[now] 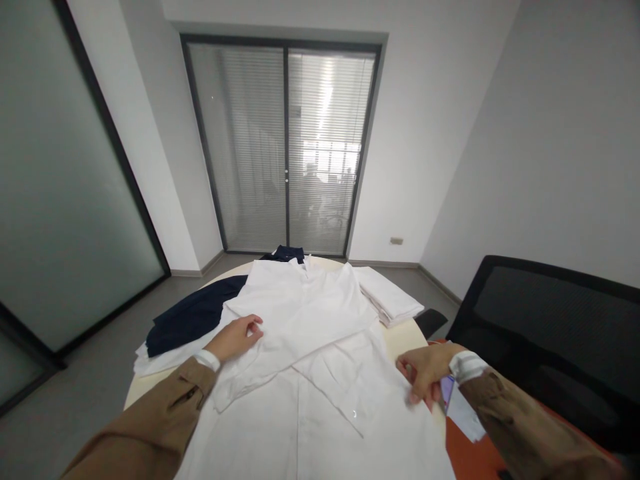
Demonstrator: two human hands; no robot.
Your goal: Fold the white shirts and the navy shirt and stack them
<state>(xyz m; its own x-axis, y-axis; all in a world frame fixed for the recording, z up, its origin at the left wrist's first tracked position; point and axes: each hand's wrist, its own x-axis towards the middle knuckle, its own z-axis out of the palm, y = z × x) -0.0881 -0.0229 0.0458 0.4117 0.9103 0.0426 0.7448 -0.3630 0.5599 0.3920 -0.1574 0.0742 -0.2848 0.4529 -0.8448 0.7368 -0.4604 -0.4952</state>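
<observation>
A white long-sleeved shirt (305, 307) lies spread on the round table, collar at the far end. Its sleeves are folded inward and cross over the front. My left hand (235, 339) is over the shirt's left side by a sleeve, fingers loosely bent and the thumb apart from them, with no cloth seen between. On the other side, my right hand (427, 373) is at the shirt's right edge near the table rim. Its fingers are bent down and closed at the cloth edge; the fingertips are partly hidden.
Dark navy clothing (197, 317) lies on white cloth at the left of the pale table (403, 339). A folded white garment (387, 293) sits at the right back. A black mesh office chair (550, 333) and an orange surface (467, 453) with papers are on the right. Blinds cover a glass partition (285, 147) ahead.
</observation>
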